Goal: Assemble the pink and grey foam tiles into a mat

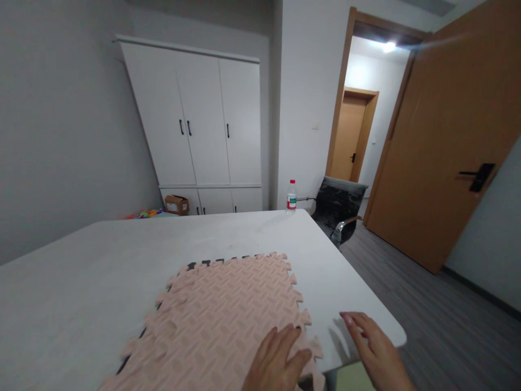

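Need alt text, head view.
A person's left hand lies over the right side of a pink, jigsaw-edged mat on a white table; the right hand, apparently empty, hovers right of it. Beyond are a bottle, black chair, white cabinet and open wooden door.

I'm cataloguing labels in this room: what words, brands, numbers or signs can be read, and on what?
No text can be read.
Clear plastic bottle with a red cap: red, white and green label, too small and blurred to read.
Brown cardboard box: pale marking, too blurred to read.
Pink textured foam mat: no lettering visible.
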`<state>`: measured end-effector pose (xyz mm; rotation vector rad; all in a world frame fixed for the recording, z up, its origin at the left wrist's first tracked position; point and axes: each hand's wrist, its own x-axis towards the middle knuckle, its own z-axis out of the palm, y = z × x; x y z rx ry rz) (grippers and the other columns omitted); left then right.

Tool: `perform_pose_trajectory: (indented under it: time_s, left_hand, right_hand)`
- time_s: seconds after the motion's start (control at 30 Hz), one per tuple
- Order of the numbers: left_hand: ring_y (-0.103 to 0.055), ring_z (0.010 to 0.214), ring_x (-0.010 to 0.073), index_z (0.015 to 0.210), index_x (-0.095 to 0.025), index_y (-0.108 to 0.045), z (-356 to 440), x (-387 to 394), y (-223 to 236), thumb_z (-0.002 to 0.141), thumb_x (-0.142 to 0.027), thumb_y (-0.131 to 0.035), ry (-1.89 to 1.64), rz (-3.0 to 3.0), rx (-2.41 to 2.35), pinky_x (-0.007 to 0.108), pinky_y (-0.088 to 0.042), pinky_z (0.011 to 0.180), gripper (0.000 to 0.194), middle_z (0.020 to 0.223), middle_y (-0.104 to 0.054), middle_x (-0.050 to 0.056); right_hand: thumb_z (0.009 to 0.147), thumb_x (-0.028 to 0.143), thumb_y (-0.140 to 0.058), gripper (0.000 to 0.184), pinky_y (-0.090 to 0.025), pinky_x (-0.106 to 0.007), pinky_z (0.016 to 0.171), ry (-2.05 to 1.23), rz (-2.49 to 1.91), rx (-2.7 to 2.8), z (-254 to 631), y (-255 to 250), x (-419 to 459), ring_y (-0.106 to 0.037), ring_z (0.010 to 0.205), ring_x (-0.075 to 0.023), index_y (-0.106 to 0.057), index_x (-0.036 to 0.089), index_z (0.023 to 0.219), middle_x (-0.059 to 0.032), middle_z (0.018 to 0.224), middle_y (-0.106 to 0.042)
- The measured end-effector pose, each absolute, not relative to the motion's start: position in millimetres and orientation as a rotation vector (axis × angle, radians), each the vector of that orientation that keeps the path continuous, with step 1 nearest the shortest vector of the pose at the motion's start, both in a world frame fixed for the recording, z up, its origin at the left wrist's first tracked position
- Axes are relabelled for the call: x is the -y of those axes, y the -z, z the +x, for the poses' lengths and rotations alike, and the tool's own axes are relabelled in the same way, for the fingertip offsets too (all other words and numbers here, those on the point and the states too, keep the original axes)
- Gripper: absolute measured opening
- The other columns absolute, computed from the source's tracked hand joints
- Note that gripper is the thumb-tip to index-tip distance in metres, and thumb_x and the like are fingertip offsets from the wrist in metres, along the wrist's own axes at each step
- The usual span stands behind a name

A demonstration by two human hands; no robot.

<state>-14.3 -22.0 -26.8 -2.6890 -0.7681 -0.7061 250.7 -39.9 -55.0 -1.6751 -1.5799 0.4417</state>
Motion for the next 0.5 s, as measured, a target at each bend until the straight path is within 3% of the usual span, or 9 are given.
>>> perform_pose_trajectory:
  time_s: [0.23, 0.37, 0.5]
  left_hand:
    - [-0.049, 0.121, 0.0235, 0.128, -0.036, -0.046, 1.0, 11.7, 55.7, 0.087, -0.036, -0.049, 0.549, -2.600, 0.888, 0.036, -0.045, 0.096, 0.041, 0.133, -0.052, 0.004]
    - [-0.043, 0.126, 0.0244, 0.133, -0.034, -0.040, 6.0, 6.1, 63.1, 0.087, -0.034, -0.050, 0.514, -2.673, 0.941, 0.037, -0.041, 0.100, 0.048, 0.138, -0.047, 0.006]
    - [-0.037, 0.130, 0.0266, 0.131, -0.031, -0.044, 8.3, 3.0, 59.9, 0.087, -0.038, -0.048, 0.411, -2.805, 1.060, 0.044, -0.038, 0.103, 0.044, 0.141, -0.042, 0.007]
  right_hand:
    - [0.084, 0.053, -0.040, 0.046, -0.037, -0.045, 0.099, -0.066, -1.781, 1.387, 335.3, 94.9, 28.1, -0.050, 0.112, -0.0263, -0.061, 0.020, 0.108, -0.0099, 0.117, -0.058]
    - [0.085, 0.051, -0.037, 0.049, -0.036, -0.047, 0.099, -0.022, -1.844, 1.370, 358.5, 117.8, 22.1, -0.050, 0.111, -0.0274, -0.059, 0.015, 0.110, -0.0128, 0.117, -0.057]
    - [0.085, 0.052, -0.036, 0.054, -0.036, -0.044, 0.100, -0.090, -1.849, 1.314, 356.4, 132.2, 18.3, -0.049, 0.113, -0.0263, -0.053, 0.013, 0.117, -0.0139, 0.120, -0.055]
